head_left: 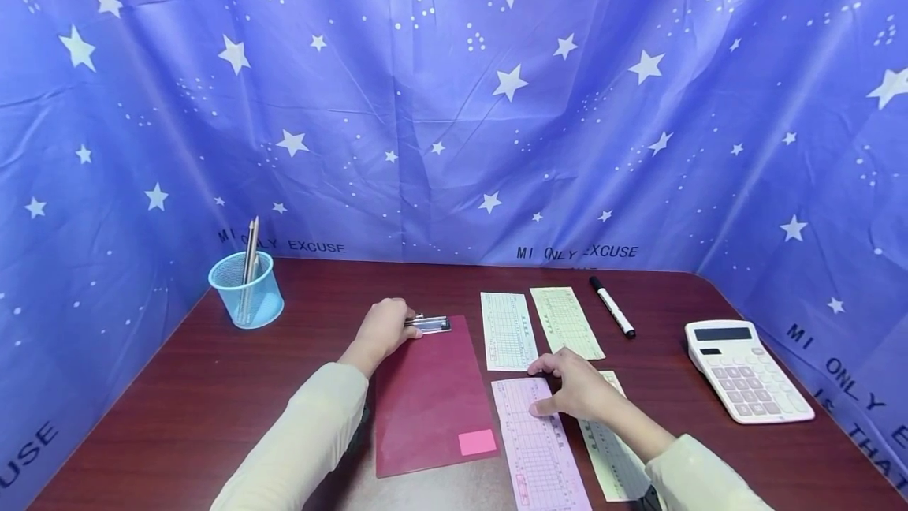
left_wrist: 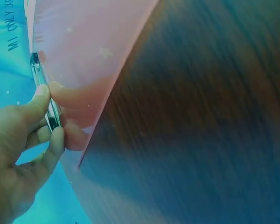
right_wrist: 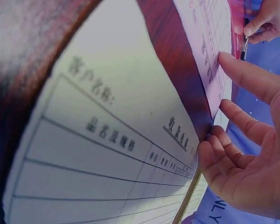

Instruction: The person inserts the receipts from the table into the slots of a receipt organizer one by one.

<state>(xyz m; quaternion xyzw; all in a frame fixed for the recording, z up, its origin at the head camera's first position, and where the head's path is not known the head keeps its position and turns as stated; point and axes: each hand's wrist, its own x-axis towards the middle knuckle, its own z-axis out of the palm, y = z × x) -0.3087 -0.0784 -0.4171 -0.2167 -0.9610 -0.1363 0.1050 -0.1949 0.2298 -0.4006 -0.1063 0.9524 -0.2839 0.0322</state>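
A dark red clipboard (head_left: 429,393) with a pink sticky label (head_left: 478,442) lies on the table. My left hand (head_left: 383,331) holds its metal clip (head_left: 434,325) at the top edge; in the left wrist view the thumb and fingers pinch the clip (left_wrist: 47,95). To the right, my right hand (head_left: 585,391) is over a pink printed slip (head_left: 528,448), its thumb and fingers spread and touching the slip's upper part. A white slip (head_left: 507,333) and a yellow-green slip (head_left: 565,322) lie beyond it. Another pale green slip (head_left: 615,460) lies partly under the right forearm.
A blue mesh pen cup (head_left: 248,290) with pencils stands at the back left. A black-and-white marker (head_left: 612,307) lies at the back right, with a white calculator (head_left: 748,373) near the right edge. A blue star-patterned curtain (head_left: 426,101) surrounds the table's back and sides.
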